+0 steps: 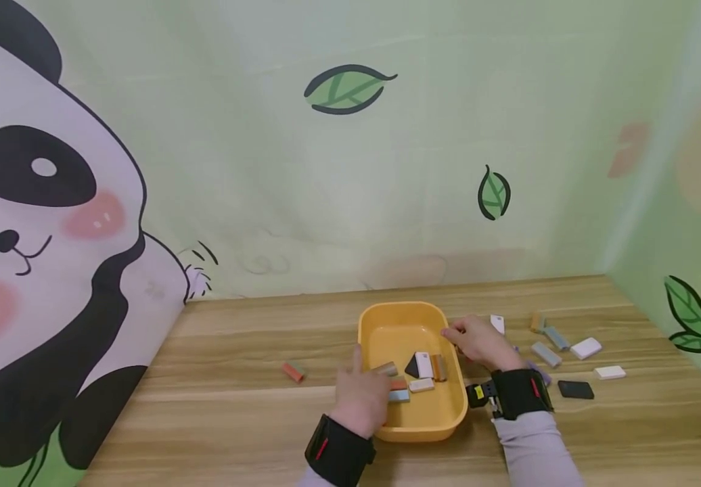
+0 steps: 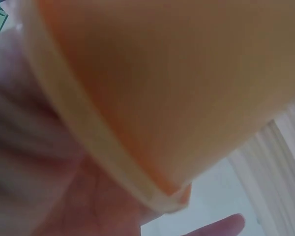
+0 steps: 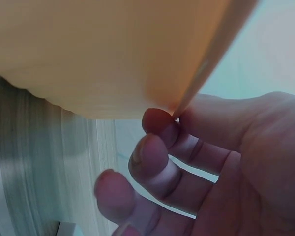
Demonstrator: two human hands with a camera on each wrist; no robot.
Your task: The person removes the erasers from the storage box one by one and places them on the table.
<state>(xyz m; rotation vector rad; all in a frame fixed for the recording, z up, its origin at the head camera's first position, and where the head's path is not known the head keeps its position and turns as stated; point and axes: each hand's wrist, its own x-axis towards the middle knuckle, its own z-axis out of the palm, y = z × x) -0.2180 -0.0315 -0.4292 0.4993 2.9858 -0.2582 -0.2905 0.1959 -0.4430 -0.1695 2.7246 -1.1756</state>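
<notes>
A yellow plastic tub (image 1: pixel 411 425) stands on the wooden table between the hands. At its left rim is my left hand (image 1: pixel 359 399), one finger pointing forward along the edge and the thumb side reaching over the inside. The left wrist view shows the rim against the palm; the thumb's tip is hidden. On the opposite side, my right hand (image 1: pixel 481 341) pinches the rim between thumb and fingertips (image 3: pixel 157 120). Inside the tub lie small blocks: a white one (image 1: pixel 423 365), a brown one (image 1: pixel 438 368), a cream one (image 1: pixel 421 385), a light blue one (image 1: pixel 398 396) and others.
Right of the tub, several loose blocks lie scattered, among them a black one (image 1: pixel 576 389), a white one (image 1: pixel 586 348) and a grey one (image 1: pixel 546 354). A red-orange block (image 1: pixel 293 371) lies alone on the left. A printed cloth (image 1: pixel 253 169) hangs behind the table.
</notes>
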